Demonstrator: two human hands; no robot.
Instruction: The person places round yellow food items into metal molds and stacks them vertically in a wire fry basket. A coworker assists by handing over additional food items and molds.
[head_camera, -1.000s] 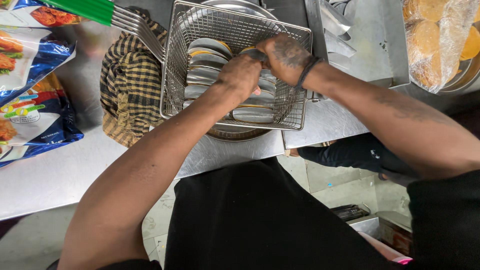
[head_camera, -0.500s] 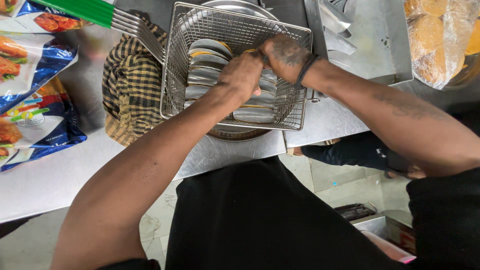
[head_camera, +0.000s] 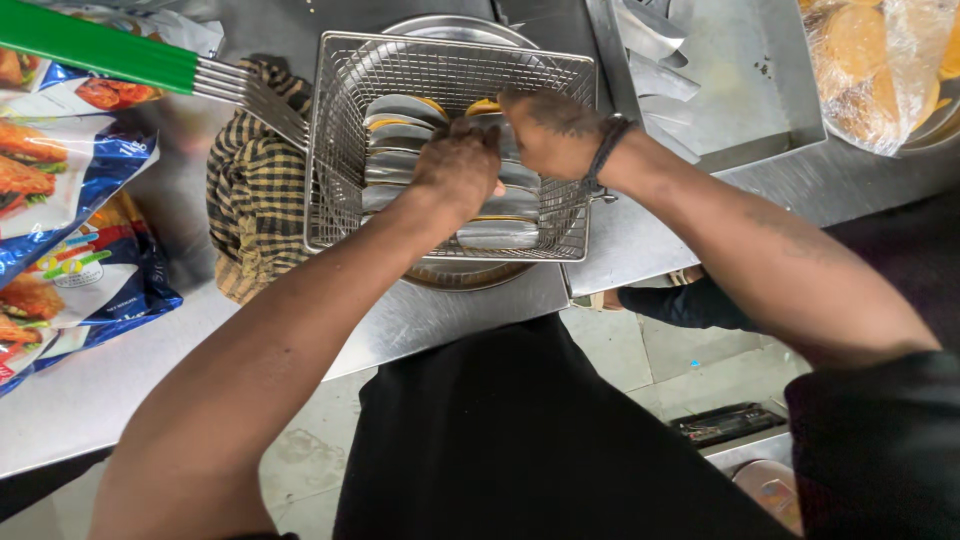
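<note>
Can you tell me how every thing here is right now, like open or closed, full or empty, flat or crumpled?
Wire basket: upright, holding a row of metal moulds.
Metal moulds: standing on edge, yellow filling showing.
Left hand: inside the basket, on the moulds.
Right hand: inside the basket, on the moulds.
Checked cloth: crumpled beside the basket.
Food bags: lying flat.
Metal tray: holds folded metal pieces.
Wrapped buns: covered in clear film.

Surface (head_camera: 120, 400): steel, bare near its front edge.
Left of fingers (head_camera: 470, 150): checked cloth (head_camera: 255, 205), frozen-food bags (head_camera: 70, 230).
Under fingers: round tray (head_camera: 470, 275).
Right of fingers: steel pan (head_camera: 740, 90).

Head cam, steep downward, close over wire basket (head_camera: 450, 150).
</note>
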